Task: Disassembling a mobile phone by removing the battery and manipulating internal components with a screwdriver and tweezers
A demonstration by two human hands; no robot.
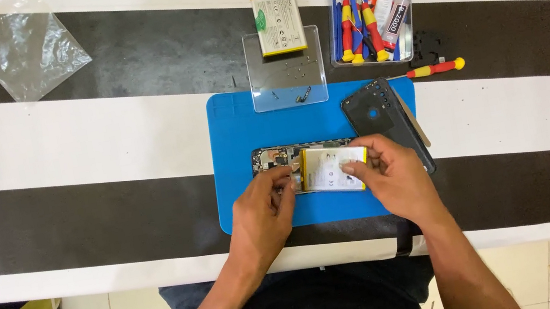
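Left hand pinching the near edge of an opened phone on a blue mat. Right hand, fingers pressed together, flat on a white battery seated in the phone, between both hands. Just beyond the right hand, a dark back cover. Farther out, a clear tray with small screws, a second battery, a tool box, a red-handled screwdriver. All on a striped worktop.

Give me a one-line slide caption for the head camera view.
Both hands, left hand and right hand, press a white rectangular battery into an opened phone on a blue mat.
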